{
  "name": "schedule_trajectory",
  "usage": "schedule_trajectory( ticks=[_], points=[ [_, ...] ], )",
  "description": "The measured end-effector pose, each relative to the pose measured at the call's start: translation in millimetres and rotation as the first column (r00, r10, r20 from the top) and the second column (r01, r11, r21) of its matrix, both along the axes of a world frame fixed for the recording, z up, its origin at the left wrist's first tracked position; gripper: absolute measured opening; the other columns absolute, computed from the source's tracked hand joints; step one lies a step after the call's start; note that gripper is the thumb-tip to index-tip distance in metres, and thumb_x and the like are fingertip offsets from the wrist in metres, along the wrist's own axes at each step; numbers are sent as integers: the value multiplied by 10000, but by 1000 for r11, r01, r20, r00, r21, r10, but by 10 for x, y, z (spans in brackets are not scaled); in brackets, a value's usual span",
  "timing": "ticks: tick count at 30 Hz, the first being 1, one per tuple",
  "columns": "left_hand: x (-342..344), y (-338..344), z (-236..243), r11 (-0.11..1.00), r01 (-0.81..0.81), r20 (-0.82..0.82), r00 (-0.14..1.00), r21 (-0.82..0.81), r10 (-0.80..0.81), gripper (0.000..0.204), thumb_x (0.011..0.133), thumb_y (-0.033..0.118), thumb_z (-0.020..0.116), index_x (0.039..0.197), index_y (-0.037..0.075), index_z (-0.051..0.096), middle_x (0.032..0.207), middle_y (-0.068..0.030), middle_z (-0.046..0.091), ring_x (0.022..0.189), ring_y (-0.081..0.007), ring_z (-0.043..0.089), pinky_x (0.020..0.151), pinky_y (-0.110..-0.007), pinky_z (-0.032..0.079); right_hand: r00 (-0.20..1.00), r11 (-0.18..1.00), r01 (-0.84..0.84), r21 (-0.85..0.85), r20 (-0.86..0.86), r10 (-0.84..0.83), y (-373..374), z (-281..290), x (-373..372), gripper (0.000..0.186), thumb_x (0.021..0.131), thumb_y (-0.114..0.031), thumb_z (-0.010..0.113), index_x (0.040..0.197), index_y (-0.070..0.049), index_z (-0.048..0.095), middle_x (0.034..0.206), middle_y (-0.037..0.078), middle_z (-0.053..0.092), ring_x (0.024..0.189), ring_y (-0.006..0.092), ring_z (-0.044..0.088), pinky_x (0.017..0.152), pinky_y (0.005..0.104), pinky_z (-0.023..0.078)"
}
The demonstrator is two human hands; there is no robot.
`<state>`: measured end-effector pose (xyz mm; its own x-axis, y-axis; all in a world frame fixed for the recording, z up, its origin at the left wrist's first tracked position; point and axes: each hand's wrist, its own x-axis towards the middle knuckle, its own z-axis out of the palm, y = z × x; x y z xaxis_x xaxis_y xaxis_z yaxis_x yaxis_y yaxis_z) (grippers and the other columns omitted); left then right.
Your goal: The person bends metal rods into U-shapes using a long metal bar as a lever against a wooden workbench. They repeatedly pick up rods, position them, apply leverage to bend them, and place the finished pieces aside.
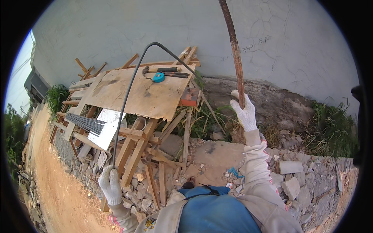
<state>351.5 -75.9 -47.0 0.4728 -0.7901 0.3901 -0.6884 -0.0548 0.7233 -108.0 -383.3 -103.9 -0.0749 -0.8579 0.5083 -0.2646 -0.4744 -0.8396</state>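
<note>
Low on my left, the bent rod (155,43) stood gripped in my left hand (110,185).

Its long leg ran up and away from those closed fingers, the nearer ones, then hooked right over the board (155,103), its far end well apart from my right hand (246,113). That one was low against a rusty bar (234,48); whether its fingers closed round it, I could not tell. A hammer (165,70) and tape (158,77) lay on the board, a bundle (86,123) below.
</note>
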Motion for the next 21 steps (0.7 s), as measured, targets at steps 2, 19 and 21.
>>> schedule_trajectory(
  ticks=[2,19,21],
  points=[
    [-40,-124,-42,991,116,18,993,71,-117,196,1052,128,611,1047,-39,713,736,-68,592,644,-110,497,605,-309,410,997,997,-65,45,-42,67,-235,-70,-18,352,1047,-180,709,1358,-16,685,1227,62,769,1174,173,693,1098,343,488],
    [-408,-1518,-1147,964,39,191,977,265,-92,182,1052,228,660,1030,64,736,880,-186,722,842,-417,715,720,-473,554,811,876,194,441,-575,110,-593,-284,-378,385,946,-416,779,1010,-39,736,741,145,686,655,284,693,676,418,524],
    [-428,-1525,-1129,950,29,176,981,309,-87,178,1047,231,666,1023,69,735,864,-191,714,829,-419,713,708,-480,550,794,883,183,432,-595,127,-705,-297,-352,382,945,-414,779,997,-38,734,730,139,685,654,281,695,673,420,525]
  ],
)
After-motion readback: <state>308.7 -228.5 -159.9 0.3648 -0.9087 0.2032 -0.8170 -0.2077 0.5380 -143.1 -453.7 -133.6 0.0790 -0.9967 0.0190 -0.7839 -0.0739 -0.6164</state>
